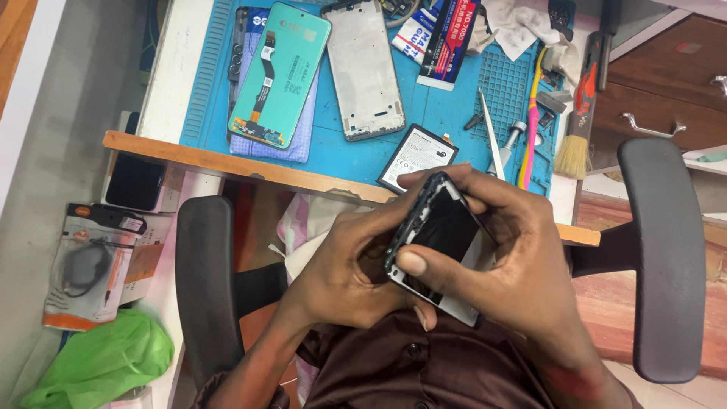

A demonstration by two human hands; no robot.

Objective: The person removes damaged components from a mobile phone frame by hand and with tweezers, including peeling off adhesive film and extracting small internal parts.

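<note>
Blue repair mat (454, 113) behind, both hands (447, 257) clamped on phone frame (439, 231), its lower edge hidden by fingers

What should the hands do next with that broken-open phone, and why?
Probably keep easing the dark screen away from the phone along its lower edge. The right hand has its thumb pressed on that edge, and the left hand cups the phone from below, so it looks only partly lifted.

Bright, even light; sharp, with soft shadows.
</note>
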